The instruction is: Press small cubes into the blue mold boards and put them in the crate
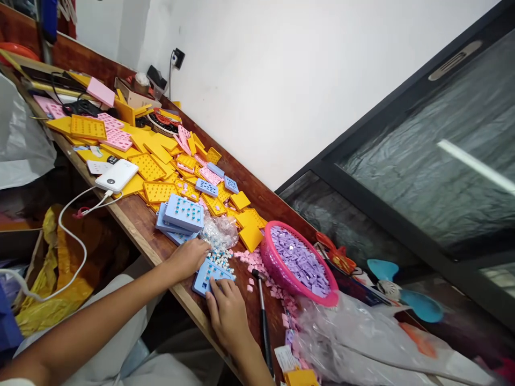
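Before you: light-blue board (208, 271), patterned with rows of teal spots. Stacked boards (184, 213) light blue, the top one teal-dotted in rows. Loose bits (219, 258): white and teal. You see yellow panels (147, 167), a hot-pink basket (274, 271) of lilac tiles (298, 260), white power bank (118, 176), reddish-brown table (139, 221).

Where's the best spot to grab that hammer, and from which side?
I'd take the hammer by the upper part of its black handle, from above, fingers closing across it. The handle is long and straight, the head pointing away from the person. The right forearm crowds the handle's lower end, and pink pieces lie around the head.
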The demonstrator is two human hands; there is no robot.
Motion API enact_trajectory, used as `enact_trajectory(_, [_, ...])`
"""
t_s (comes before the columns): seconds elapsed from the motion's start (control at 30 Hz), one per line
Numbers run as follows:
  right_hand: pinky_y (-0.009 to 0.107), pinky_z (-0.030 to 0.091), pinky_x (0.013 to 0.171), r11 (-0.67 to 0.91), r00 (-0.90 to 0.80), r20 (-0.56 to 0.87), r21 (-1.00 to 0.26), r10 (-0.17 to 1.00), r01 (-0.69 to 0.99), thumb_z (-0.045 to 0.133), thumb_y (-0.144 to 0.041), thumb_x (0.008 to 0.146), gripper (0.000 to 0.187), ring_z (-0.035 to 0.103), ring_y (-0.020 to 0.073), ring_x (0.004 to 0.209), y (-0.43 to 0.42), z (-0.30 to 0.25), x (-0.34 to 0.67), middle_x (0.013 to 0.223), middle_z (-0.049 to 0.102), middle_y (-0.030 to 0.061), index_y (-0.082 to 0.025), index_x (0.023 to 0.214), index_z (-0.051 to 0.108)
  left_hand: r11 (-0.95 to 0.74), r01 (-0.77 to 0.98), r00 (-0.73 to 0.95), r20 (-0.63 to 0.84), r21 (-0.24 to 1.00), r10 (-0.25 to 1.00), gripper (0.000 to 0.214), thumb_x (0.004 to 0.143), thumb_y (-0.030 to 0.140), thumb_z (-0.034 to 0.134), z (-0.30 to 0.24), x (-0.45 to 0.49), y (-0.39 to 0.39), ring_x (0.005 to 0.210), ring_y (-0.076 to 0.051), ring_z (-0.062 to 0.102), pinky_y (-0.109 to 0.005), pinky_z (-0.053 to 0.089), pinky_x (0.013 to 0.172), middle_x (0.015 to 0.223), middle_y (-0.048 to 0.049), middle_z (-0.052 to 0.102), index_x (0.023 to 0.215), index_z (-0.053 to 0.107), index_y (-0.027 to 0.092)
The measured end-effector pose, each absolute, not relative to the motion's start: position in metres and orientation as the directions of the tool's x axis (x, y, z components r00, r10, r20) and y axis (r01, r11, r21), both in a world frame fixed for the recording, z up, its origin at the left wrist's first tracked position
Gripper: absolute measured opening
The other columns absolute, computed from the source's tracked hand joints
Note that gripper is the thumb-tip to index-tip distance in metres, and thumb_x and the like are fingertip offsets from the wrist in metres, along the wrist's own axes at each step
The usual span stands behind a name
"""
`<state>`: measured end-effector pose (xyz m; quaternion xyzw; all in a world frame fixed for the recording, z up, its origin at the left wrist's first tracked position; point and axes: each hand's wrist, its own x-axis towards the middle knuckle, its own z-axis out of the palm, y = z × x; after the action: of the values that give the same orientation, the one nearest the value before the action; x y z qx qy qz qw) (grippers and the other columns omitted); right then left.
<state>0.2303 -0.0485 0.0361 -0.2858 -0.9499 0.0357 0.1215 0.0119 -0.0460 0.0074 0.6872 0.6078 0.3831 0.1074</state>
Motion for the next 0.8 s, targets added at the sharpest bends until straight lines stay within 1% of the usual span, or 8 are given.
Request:
enact_trajectory(0.1, [0.036,0.051,0.085,0.772,-0.749,0.24,-0.368,0.617,0.518,0.047,-0.03,0.105,0.028,0.064,0.0224,0.093,-0.023,0.044,0.227,0.1,0.07,0.0075,-0.022,0.11,0.073,-0.337,0.582,-0.08,0.464,0.74,0.882,0.026,0.1,0.021,0.048,0.004,0.011,-0.07,0.108,-0.021,0.065,-0.034,0.049,0.097,0.115,-0.0076,0.071,0.12,0.064,0.02])
enact_trajectory(0.17, [0.033,0.051,0.084,0.741,-0.704,0.285,-0.44,0.65,0.506,0.051,-0.03,0.102,0.025,0.065,0.0216,0.092,-0.002,0.048,0.218,0.099,0.071,0.0074,-0.021,0.108,0.074,-0.352,0.557,-0.072,0.466,0.752,0.882,0.027,0.102,0.024,0.043,0.003,0.011,-0.081,0.105,-0.021,0.065,-0.034,0.049,0.097,0.111,-0.0068,0.07,0.117,0.065,0.021])
enact_trajectory(0.23, [0.031,0.05,0.085,0.749,-0.706,0.287,-0.412,0.647,0.519,0.057,-0.027,0.099,0.022,0.066,0.0217,0.095,0.018,0.05,0.203,0.102,0.072,0.0076,-0.022,0.111,0.074,-0.354,0.547,-0.06,0.457,0.759,0.887,0.028,0.103,0.026,0.04,0.004,0.011,-0.085,0.103,-0.021,0.064,-0.034,0.049,0.096,0.107,-0.0068,0.069,0.113,0.066,0.02])
enact_trajectory(0.3, [0.03,0.049,0.085,0.781,-0.758,0.216,-0.297,0.615,0.549,0.062,-0.024,0.095,0.021,0.066,0.0213,0.094,0.031,0.052,0.186,0.102,0.072,0.0065,-0.024,0.11,0.076,-0.356,0.51,-0.064,0.447,0.783,0.892,0.029,0.104,0.028,0.039,0.005,0.009,-0.085,0.103,-0.02,0.064,-0.033,0.048,0.095,0.108,-0.007,0.069,0.113,0.066,0.02])
enact_trajectory(0.4, [0.028,0.046,0.078,0.798,-0.793,0.093,-0.095,0.602,0.595,0.066,-0.021,0.091,0.019,0.068,0.0209,0.088,0.042,0.054,0.165,0.094,0.074,0.0051,-0.029,0.102,0.08,-0.374,0.455,-0.039,0.438,0.808,0.898,0.028,0.104,0.031,0.042,0.005,0.006,-0.082,0.105,-0.019,0.063,-0.032,0.048,0.097,0.111,-0.0068,0.069,0.114,0.066,0.021])
enact_trajectory(0.5, [0.028,0.044,0.074,0.781,-0.78,0.041,-0.009,0.624,0.625,0.068,-0.021,0.089,0.015,0.068,0.0215,0.084,0.046,0.053,0.152,0.089,0.074,0.0055,-0.028,0.095,0.081,-0.389,0.452,-0.001,0.437,0.802,0.899,0.024,0.101,0.028,0.048,0.003,0.005,-0.082,0.108,-0.02,0.062,-0.033,0.048,0.099,0.113,-0.0063,0.068,0.116,0.066,0.022])
enact_trajectory(0.67, [0.029,0.045,0.08,0.763,-0.758,0.102,-0.026,0.645,0.646,0.066,-0.02,0.092,0.013,0.066,0.0214,0.091,0.05,0.049,0.156,0.093,0.074,0.0071,-0.024,0.094,0.078,-0.387,0.462,-0.004,0.438,0.798,0.899,0.024,0.099,0.023,0.048,0.006,0.005,-0.084,0.107,-0.019,0.062,-0.032,0.047,0.099,0.113,-0.0063,0.067,0.116,0.066,0.021])
enact_trajectory(0.8, [0.032,0.046,0.086,0.761,-0.745,0.156,-0.175,0.648,0.625,0.06,-0.019,0.095,0.016,0.066,0.0224,0.095,0.046,0.062,0.186,0.099,0.075,0.0065,-0.023,0.1,0.075,-0.41,0.472,0.041,0.446,0.78,0.894,0.026,0.102,0.023,0.044,0.012,0.004,-0.086,0.107,-0.018,0.062,-0.029,0.047,0.097,0.112,-0.0053,0.065,0.117,0.065,0.022])
